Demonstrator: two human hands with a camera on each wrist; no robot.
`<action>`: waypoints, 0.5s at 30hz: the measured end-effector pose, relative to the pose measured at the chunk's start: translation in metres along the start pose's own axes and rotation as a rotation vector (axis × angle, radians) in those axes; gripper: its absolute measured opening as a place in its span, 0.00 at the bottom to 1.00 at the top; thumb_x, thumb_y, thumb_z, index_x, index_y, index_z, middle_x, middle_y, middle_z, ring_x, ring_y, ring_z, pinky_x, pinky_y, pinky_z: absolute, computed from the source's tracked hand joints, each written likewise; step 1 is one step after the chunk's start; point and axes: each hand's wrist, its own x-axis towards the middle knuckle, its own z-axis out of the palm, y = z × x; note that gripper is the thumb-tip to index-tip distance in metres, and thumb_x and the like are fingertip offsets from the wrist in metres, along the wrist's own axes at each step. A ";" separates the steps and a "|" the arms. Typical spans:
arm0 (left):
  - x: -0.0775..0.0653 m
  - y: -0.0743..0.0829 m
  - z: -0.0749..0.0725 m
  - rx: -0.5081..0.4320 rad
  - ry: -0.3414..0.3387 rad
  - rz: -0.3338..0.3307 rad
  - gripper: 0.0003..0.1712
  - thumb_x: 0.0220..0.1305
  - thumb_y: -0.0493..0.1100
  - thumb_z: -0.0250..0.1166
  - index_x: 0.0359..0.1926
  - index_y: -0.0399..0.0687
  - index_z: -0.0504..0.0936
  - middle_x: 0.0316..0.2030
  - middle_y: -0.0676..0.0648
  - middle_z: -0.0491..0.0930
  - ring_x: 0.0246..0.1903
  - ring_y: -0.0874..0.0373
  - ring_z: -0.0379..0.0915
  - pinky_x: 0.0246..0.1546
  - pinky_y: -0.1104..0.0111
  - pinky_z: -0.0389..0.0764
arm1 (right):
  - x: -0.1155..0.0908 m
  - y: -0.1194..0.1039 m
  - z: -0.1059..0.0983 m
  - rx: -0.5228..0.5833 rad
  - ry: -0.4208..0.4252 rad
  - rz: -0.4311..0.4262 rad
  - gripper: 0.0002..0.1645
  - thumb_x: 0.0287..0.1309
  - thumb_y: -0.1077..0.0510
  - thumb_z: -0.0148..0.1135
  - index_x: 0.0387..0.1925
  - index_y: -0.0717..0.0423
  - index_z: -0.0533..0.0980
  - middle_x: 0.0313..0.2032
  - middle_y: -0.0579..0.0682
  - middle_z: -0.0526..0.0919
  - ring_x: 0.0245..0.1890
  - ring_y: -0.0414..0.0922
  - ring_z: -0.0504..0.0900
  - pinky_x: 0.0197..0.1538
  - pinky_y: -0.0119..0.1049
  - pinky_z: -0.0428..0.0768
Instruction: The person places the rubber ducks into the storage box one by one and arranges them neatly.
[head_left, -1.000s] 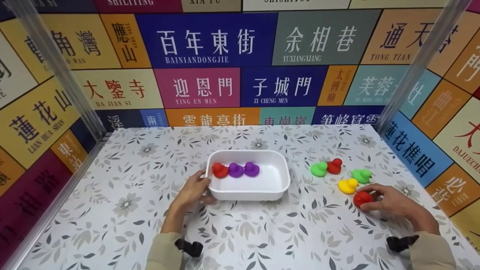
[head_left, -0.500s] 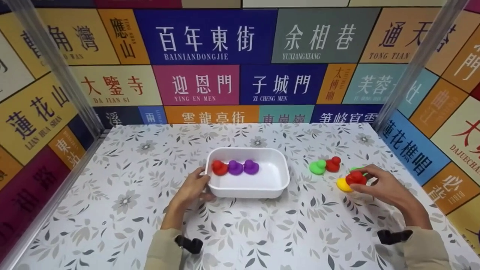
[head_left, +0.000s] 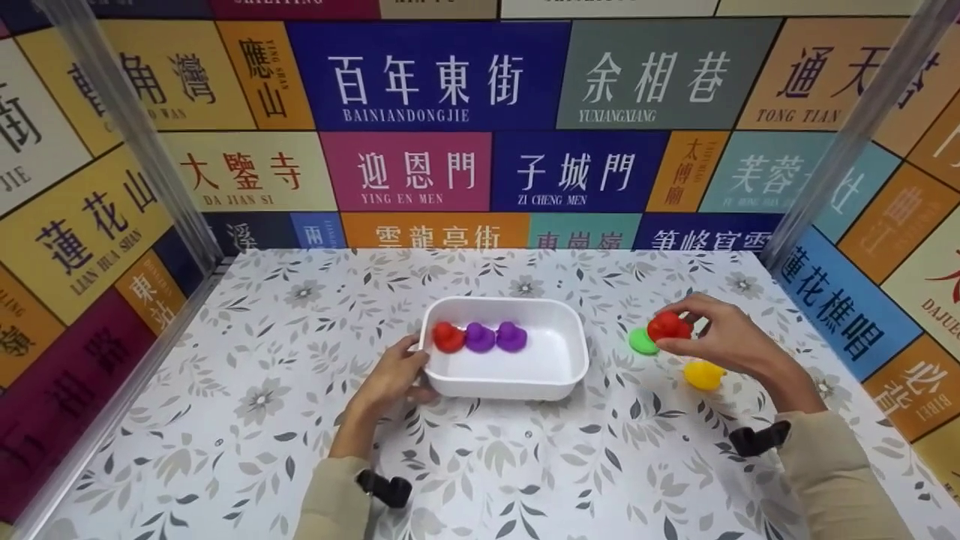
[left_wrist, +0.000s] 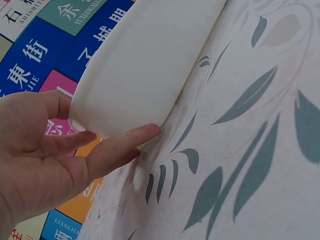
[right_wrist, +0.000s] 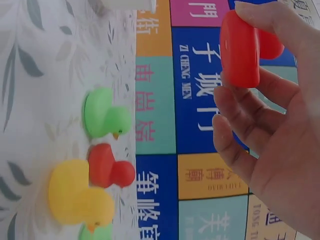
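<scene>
Right hand, right of centre in the head view: my thumb and fingers pinch a red duck, lifted off the table. One second ago I had that duck low at the right, beside the yellow duck; half a second ago it overlapped the yellow one; now it hangs higher in the frame and farther left. Meaning, as I judge it: the pick-up is finished, the carry is under way, and the release is not yet made. Nearest neighbours, left of my hand in the right wrist view: a green duck, a second red duck and, cut by the lower edge, another green duck; the head view mostly hides the last two. Farther out, centre of the head view: the white tray, its contents unchanged, a third red duck at the left and two purple ducks beside it. Left hand: fingers extended, touching the tray's left end as before, presumably to steady it.
</scene>
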 end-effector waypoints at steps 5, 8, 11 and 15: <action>0.001 -0.001 0.000 0.002 0.010 0.013 0.32 0.72 0.38 0.49 0.76 0.42 0.59 0.56 0.30 0.76 0.42 0.47 0.81 0.38 0.59 0.91 | 0.018 -0.012 0.012 0.031 0.025 -0.023 0.33 0.54 0.38 0.72 0.57 0.49 0.80 0.49 0.52 0.80 0.44 0.50 0.75 0.39 0.30 0.79; 0.000 -0.001 0.000 0.007 0.019 0.016 0.32 0.72 0.38 0.49 0.75 0.40 0.60 0.57 0.29 0.76 0.44 0.47 0.80 0.38 0.59 0.91 | 0.027 -0.019 0.020 0.064 0.028 -0.023 0.34 0.55 0.38 0.72 0.58 0.51 0.79 0.51 0.54 0.81 0.44 0.51 0.76 0.38 0.32 0.79; 0.000 0.000 0.001 0.008 0.020 0.014 0.31 0.72 0.38 0.49 0.75 0.41 0.60 0.56 0.30 0.76 0.43 0.47 0.80 0.38 0.59 0.91 | 0.035 -0.027 0.027 0.122 0.001 0.023 0.39 0.54 0.35 0.71 0.62 0.52 0.77 0.53 0.57 0.80 0.46 0.51 0.75 0.37 0.32 0.80; 0.000 0.000 0.000 0.003 0.008 0.010 0.32 0.73 0.39 0.49 0.76 0.43 0.59 0.55 0.31 0.76 0.41 0.47 0.81 0.39 0.59 0.91 | 0.042 -0.039 0.035 0.189 -0.030 0.084 0.42 0.52 0.34 0.72 0.64 0.51 0.75 0.50 0.59 0.81 0.45 0.51 0.76 0.35 0.31 0.80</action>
